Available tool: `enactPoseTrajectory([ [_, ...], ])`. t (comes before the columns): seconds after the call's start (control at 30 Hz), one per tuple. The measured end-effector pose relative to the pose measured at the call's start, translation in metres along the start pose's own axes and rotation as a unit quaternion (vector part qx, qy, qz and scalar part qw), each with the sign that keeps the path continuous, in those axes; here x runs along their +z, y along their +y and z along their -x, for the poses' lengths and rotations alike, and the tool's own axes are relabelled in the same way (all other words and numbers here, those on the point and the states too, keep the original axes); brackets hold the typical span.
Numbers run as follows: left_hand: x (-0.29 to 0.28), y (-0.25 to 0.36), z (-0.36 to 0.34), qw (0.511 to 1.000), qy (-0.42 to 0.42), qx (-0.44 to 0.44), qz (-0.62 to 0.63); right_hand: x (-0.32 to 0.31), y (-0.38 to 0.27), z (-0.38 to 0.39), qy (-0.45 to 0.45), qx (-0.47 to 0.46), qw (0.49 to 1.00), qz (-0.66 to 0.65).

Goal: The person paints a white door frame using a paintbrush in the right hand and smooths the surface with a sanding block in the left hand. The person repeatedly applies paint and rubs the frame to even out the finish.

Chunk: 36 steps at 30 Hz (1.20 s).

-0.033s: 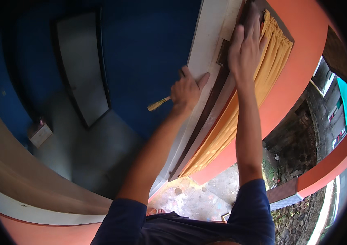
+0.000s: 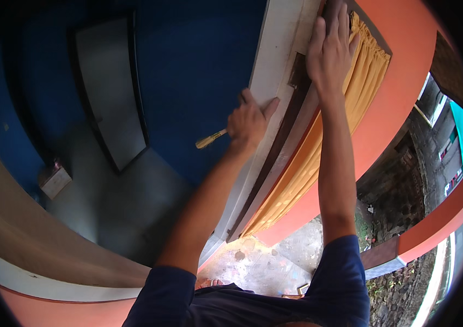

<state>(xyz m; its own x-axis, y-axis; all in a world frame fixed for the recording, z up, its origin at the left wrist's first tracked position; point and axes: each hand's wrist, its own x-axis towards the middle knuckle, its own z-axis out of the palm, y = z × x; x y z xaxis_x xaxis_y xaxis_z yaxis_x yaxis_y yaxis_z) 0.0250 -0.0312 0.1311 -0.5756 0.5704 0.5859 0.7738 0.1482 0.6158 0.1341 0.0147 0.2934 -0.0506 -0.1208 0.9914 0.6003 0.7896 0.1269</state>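
Observation:
My left hand (image 2: pixel 247 121) is closed around the handle of a small brush (image 2: pixel 209 139) with straw-coloured bristles, which point down to the left. Its thumb reaches out to the edge of a whitish door or frame board (image 2: pixel 275 54). Higher up, my right hand (image 2: pixel 329 57) lies flat with its fingers stretched upward on the dark brown strip (image 2: pixel 286 125) beside the board. Nothing shows in this hand, though its palm is hidden. Just below and left of it, a dark metal plate (image 2: pixel 297 71) is set in the wood.
A gathered yellow curtain (image 2: pixel 370 65) hangs right of the frame, against an orange wall (image 2: pixel 406 60). At the left is a dark blue room with a grey door (image 2: pixel 109 82) and a small box (image 2: pixel 55 181). Below lies a stained pale floor (image 2: pixel 248 267); a low orange wall (image 2: pixel 433 231) curves at right.
My right hand and forearm have shifted slightly to the right, and the fingers look sharper. My left hand and the brush have barely moved.

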Motion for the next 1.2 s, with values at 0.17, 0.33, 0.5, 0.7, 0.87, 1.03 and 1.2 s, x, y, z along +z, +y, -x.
enactPoseTrajectory([
  [0.17, -0.002, -0.001, -0.008, 0.999, 0.000, 0.031, -0.023, 0.013, 0.014, -0.007, 0.013, -0.012, 0.997, -0.077],
  [0.33, -0.007, -0.016, -0.009, 1.000, 0.020, 0.014, -0.018, 0.011, -0.010, 0.051, 0.007, -0.031, 0.992, -0.122],
  [0.5, -0.002, -0.001, -0.002, 1.000, -0.002, 0.015, 0.004, 0.001, 0.008, -0.031, 0.017, -0.045, 0.995, -0.088],
  [0.7, -0.004, -0.010, -0.005, 1.000, 0.019, 0.005, -0.021, 0.014, -0.008, 0.061, 0.012, 0.023, 0.990, -0.140],
  [0.87, 0.003, -0.006, -0.005, 0.999, 0.039, 0.019, -0.018, 0.011, 0.002, 0.036, 0.005, 0.034, 0.995, -0.089],
  [1.03, 0.007, 0.003, -0.004, 0.999, 0.016, 0.022, -0.026, -0.006, 0.017, -0.011, -0.081, 0.113, 0.983, -0.121],
  [1.2, 0.005, -0.020, -0.006, 0.996, 0.067, 0.028, -0.047, 0.005, -0.014, 0.106, -0.012, 0.059, 0.990, -0.127],
])
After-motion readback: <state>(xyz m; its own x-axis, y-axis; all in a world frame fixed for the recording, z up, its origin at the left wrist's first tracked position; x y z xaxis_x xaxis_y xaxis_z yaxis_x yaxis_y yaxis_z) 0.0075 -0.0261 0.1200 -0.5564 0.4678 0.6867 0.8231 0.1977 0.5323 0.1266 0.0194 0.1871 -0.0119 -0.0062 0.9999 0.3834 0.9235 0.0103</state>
